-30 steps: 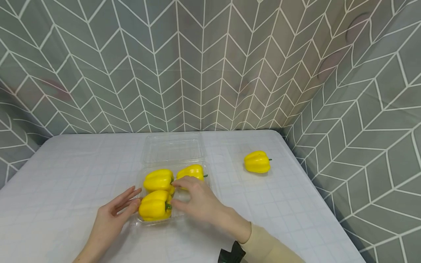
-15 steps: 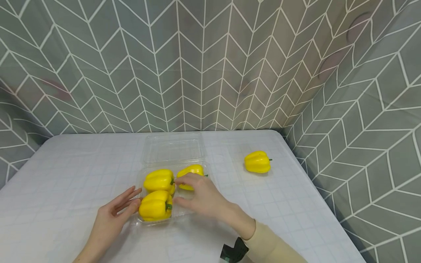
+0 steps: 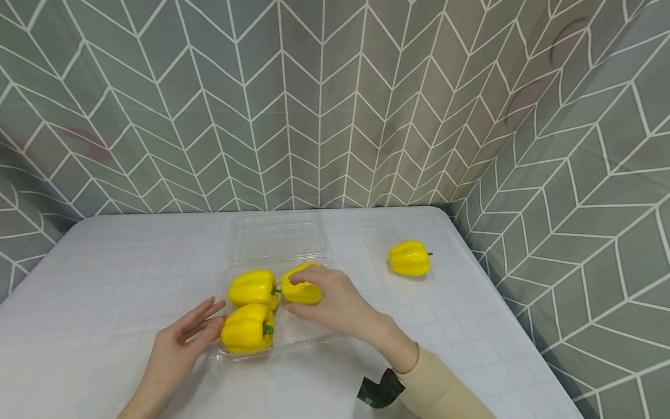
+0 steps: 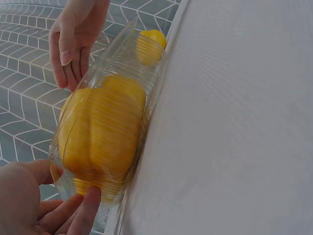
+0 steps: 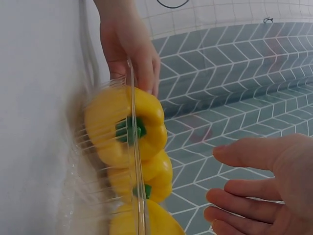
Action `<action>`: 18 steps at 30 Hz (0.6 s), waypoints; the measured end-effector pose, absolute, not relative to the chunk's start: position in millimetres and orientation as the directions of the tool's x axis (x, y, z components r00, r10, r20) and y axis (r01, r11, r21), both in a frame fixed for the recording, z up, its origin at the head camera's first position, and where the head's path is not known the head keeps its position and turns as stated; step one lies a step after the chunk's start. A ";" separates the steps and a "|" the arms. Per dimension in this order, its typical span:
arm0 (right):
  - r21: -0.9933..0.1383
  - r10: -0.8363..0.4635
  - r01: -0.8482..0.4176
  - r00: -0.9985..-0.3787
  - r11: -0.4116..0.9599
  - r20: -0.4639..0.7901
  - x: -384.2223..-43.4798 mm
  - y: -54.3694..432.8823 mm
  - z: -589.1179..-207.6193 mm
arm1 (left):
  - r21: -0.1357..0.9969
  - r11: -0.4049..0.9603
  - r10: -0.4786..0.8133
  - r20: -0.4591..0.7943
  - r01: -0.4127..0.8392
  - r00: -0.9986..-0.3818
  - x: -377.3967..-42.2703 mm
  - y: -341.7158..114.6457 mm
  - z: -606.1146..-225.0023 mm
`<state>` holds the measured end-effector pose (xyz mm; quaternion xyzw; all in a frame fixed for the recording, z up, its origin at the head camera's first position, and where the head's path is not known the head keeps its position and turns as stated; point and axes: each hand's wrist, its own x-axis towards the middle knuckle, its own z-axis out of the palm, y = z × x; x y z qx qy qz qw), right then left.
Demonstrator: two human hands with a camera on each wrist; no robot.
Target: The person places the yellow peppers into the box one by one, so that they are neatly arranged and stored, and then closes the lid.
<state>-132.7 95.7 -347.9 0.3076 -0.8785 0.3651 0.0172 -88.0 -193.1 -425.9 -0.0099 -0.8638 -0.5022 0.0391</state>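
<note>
A clear plastic clamshell container (image 3: 309,331) lies with its lid (image 3: 277,235) folded back. In it are three yellow bell peppers: front left (image 3: 246,329), back left (image 3: 253,287) and back right (image 3: 303,291). My left hand (image 3: 183,337) holds the container's left edge, thumb at the rim and fingers against the outer wall in the left wrist view. Parted and bent, the fingers of my right hand (image 3: 335,299) hover over the back right pepper and partly hide it. Nothing lies between them in the right wrist view, where the right hand (image 5: 264,186) is apart from the container.
Another yellow bell pepper (image 3: 409,258) lies on the white-covered table (image 3: 131,262), right of the container. Grey patterned curtains (image 3: 293,105) hang behind and beside the table. A black device (image 3: 381,389) sits by the right sleeve (image 3: 445,384).
My right hand has moved right, from beside the two left peppers to over the back right pepper. The left hand and the peppers stay put.
</note>
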 end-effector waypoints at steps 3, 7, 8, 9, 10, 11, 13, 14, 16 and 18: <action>-0.631 -0.534 -0.549 -0.810 0.548 0.241 -133.8 98.0 -346.3 | 0.866 0.497 -0.026 0.080 0.057 -0.996 -88.3 -193.1 -426.7; -0.653 -0.531 -0.531 -0.817 0.540 0.225 -136.4 101.5 -344.3 | 0.871 0.488 -0.027 0.077 0.054 -0.997 -88.6 -193.2 -427.5; -0.661 -0.527 -0.526 -0.819 0.535 0.225 -136.9 102.8 -343.6 | 0.873 0.485 -0.026 0.076 0.054 -0.997 -88.5 -193.2 -427.5; -0.670 -0.524 -0.522 -0.821 0.529 0.226 -137.5 104.0 -342.9 | 0.873 0.484 -0.026 0.075 0.053 -0.997 -88.4 -193.2 -427.3; -0.678 -0.521 -0.517 -0.823 0.523 0.226 -138.0 105.4 -342.0 | 0.872 0.486 -0.026 0.074 0.052 -0.997 -88.3 -193.2 -427.1; -0.685 -0.517 -0.510 -0.826 0.520 0.223 -138.4 106.5 -341.1 | 0.872 0.487 -0.026 0.073 0.051 -0.997 -88.3 -193.3 -427.0; -0.696 -0.510 -0.501 -0.831 0.515 0.221 -139.2 109.0 -339.3 | 0.871 0.488 -0.026 0.069 0.047 -0.997 -88.4 -193.2 -426.7; -0.702 -0.506 -0.495 -0.834 0.512 0.219 -139.1 110.2 -338.1 | 0.871 0.489 -0.026 0.068 0.047 -0.997 -88.4 -193.3 -426.9; -0.712 -0.499 -0.484 -0.840 0.509 0.215 -139.8 112.3 -336.1 | 0.871 0.489 -0.027 0.068 0.046 -0.997 -88.6 -193.4 -427.1; -0.718 -0.489 -0.475 -0.846 0.509 0.214 -140.5 114.6 -334.3 | 0.871 0.489 -0.026 0.071 0.050 -0.997 -88.7 -193.4 -427.3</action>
